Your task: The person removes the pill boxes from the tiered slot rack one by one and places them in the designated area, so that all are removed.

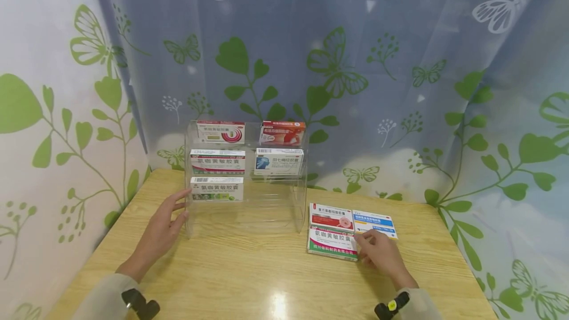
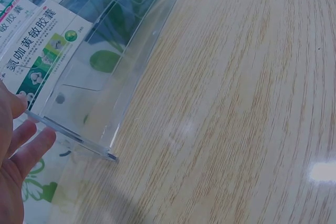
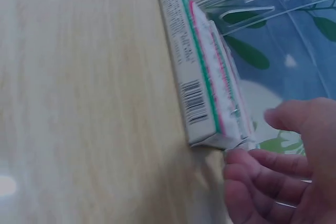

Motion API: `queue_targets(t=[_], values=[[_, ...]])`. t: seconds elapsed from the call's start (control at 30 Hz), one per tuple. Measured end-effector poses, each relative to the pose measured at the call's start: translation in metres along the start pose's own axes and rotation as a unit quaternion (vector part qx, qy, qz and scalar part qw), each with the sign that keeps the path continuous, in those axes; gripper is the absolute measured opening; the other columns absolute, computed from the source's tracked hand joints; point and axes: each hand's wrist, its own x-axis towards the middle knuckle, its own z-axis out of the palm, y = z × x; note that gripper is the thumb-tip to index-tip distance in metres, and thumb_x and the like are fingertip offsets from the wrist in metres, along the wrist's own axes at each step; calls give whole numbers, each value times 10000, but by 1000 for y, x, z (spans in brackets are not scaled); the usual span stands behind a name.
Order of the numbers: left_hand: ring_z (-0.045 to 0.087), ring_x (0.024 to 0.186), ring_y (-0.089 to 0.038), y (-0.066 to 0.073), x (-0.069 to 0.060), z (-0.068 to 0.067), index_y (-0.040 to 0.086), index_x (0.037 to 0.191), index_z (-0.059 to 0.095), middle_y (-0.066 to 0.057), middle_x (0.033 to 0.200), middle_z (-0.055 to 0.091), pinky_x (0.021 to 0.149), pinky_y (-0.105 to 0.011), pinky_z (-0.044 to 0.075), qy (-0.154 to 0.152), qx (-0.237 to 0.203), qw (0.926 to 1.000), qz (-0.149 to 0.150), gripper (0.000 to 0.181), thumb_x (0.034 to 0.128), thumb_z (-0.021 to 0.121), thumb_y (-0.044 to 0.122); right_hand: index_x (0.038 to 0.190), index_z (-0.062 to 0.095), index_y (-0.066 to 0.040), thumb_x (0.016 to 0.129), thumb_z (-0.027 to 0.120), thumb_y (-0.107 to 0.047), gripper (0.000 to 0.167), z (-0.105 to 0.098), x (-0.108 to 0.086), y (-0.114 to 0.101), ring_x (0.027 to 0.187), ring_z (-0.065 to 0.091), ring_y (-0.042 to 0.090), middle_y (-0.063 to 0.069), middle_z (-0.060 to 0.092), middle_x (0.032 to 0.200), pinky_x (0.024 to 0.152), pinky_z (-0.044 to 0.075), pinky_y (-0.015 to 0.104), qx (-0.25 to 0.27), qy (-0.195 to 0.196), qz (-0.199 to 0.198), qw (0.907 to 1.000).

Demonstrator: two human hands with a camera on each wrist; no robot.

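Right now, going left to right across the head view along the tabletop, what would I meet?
Left hand → clear rack → green-and-white box lying on the table → right hand.

1. The bare left hand (image 1: 163, 225) reaches up and inward from the lower left, its forearm in a pale beige cloth sleeve (image 1: 100, 301).
2. Its fingers (image 2: 34, 151) are stretched out, slightly bent and spaced apart, the thumb (image 1: 180, 221) set below the index finger (image 1: 179, 195) in the head view.
3. The bare right hand (image 1: 382, 253) sits somewhat lower in the head view, its forearm slanting in from the lower right in a matching sleeve (image 1: 420, 306).
4. Its fingers are bent inward and close together (the right wrist view shows this best), the thumb held away from them.
5. Both wrists (image 1: 133, 266) emerge bare from the cuffs; the hands are well apart.
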Motion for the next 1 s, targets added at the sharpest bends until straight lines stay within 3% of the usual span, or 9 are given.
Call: queue_targets(t=[0.23,0.4,0.6,0.7,0.83,1.0], values=[[621,1320,-531,1,0,0,102,1667,400,-265,1642,456,935,-645,640,15,21,10000,0,605,1103,578,-22,1183,722,-16,1116,624,-365,369,-8,2,-30,618,635,193,97,719,793,532,492,255,-87,566,-496,9971],[629,1291,-540,2,0,0,102,1661,427,-285,1607,471,905,-650,650,72,16,9999,75,607,1092,582,-44,1221,744,-36,1116,627,-382,380,-4,5,-61,672,718,262,159,750,920,557,560,255,-64,688,-895,9936],[632,1287,-538,2,0,1,108,1657,437,-289,1590,480,909,-650,650,92,63,9999,43,611,1087,586,-53,1247,754,-95,1113,638,-396,349,10,11,-101,737,745,352,164,753,962,582,603,297,66,564,-1243,9906],[627,1295,-535,2,0,0,108,1660,430,-287,1599,472,922,-653,645,72,58,10000,-2,606,1093,578,-45,1247,762,-128,1108,646,-376,308,19,14,-124,777,732,286,108,764,990,628,602,323,73,492,-1504,9874],[623,1301,-539,1,-1,0,114,1665,424,-287,1609,465,930,-668,641,63,26,10000,-29,600,1101,572,-30,1238,767,-146,1102,662,-333,254,33,15,-155,907,722,177,25,775,1070,767,639,369,77,374,-2054,9779],[628,1299,-532,1,-1,0,120,1666,424,-282,1602,475,921,-661,644,71,41,10000,15,597,1105,575,-20,1237,759,-134,1076,705,-232,196,53,19,-191,1038,739,203,24,777,1125,910,668,410,127,194,-2638,9643]])
